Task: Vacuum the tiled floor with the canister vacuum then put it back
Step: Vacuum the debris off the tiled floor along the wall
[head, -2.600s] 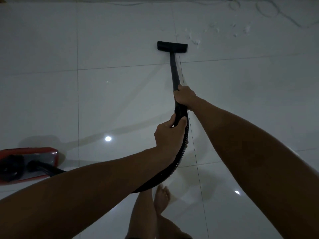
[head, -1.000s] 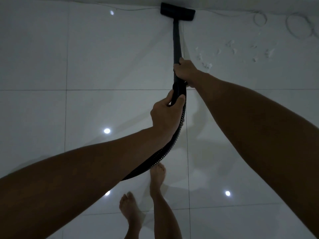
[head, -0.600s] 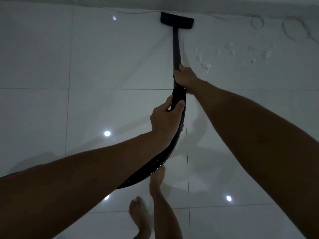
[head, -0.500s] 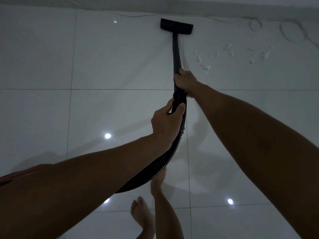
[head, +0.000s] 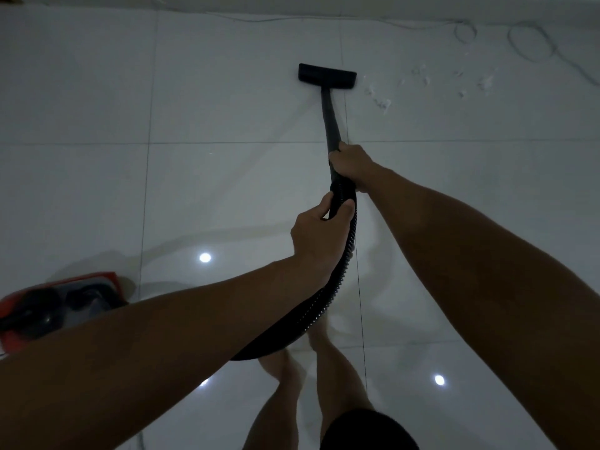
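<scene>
A black vacuum wand (head: 329, 116) runs from my hands to a flat black floor head (head: 327, 76) lying on the white tiled floor (head: 227, 92). My right hand (head: 350, 164) grips the wand's lower end. Just behind it, my left hand (head: 316, 235) grips the ribbed black hose (head: 337, 287), which curves down under my left forearm. The red and black canister (head: 55, 306) sits on the floor at the far left, partly hidden by my left arm. White debris bits (head: 422, 82) lie to the right of the floor head.
A thin cable (head: 529, 43) lies in loops along the wall base at the top right. My bare legs and feet (head: 324, 368) stand below the hose. Bright ceiling light reflections dot the glossy tiles.
The floor head has been pulled back from the wall toward me, and both hands have come back with it. The red canister has come into view at the left.
</scene>
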